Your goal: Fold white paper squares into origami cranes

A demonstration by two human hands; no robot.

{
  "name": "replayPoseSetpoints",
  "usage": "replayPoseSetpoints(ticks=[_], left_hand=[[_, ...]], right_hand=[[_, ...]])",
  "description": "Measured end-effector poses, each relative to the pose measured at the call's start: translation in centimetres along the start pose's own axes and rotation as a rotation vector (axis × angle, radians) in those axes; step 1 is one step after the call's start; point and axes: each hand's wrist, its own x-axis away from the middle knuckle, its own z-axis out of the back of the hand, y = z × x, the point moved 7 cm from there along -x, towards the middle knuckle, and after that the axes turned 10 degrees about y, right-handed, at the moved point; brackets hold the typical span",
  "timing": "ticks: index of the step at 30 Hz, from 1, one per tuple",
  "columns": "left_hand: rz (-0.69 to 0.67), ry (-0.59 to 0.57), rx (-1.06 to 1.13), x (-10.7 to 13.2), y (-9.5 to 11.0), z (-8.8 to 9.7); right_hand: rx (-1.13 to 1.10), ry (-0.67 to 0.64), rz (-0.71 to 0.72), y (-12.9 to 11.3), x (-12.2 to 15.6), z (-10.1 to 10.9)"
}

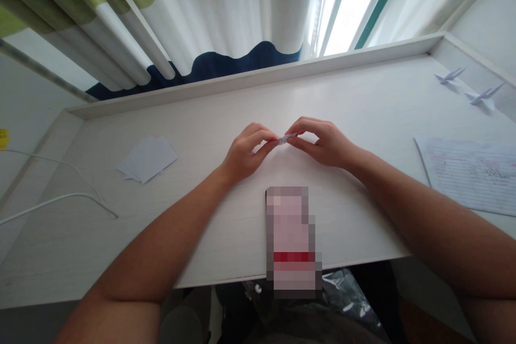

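Between my two hands, above the middle of the white desk [217, 236], is a small folded piece of white paper [287, 138]. My left hand [249, 151] pinches its left end between thumb and fingertips. The right end is gripped by my right hand [318, 140], also in a pinch. Most of the paper's folds are hidden by my fingers. A pixelated phone-shaped object [290, 236] lies below my hands at the desk's front edge.
Several white paper sheets [151, 158] are fanned out at left, near a white cable [60, 198]. Two folded paper figures [449, 76] [484, 97] stand at the far right. Lined, written-on paper [475, 174] lies at right. A raised rim [258, 75] borders the back, beneath a curtain [226, 16].
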Motion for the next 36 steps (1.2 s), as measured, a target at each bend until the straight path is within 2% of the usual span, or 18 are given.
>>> replayPoseSetpoints(ticks=[4,7,13,20,24,29,33,36], left_hand=[[0.035,0.023,-0.066,0.1,-0.3,0.2],[0.072,0.032,-0.053,0.1,-0.3,0.3],[0.048,0.007,-0.028,-0.1,0.1,0.3],[0.012,0.049,-0.033,0.0,0.3,0.2],[0.061,0.046,-0.039,0.1,0.2,0.1],[0.141,0.11,-0.016,0.1,-0.3,0.5],[0.197,0.118,0.06,0.4,-0.7,0.3],[0.283,0.117,0.152,0.7,-1.0,-0.1]], right_hand=[[0.033,0.034,-0.025,0.1,0.0,0.3],[0.037,0.062,0.009,-0.2,0.1,0.5],[0.055,0.029,0.114,-0.8,0.1,0.3],[0.089,0.037,0.12,-1.1,0.0,0.4],[0.101,0.076,0.042,-0.8,-0.1,0.6],[-0.102,0.154,-0.158,0.9,0.0,0.6],[-0.228,0.092,-0.329,2.2,0.2,-0.4],[-0.313,0.095,-0.345,2.1,0.1,-0.6]])
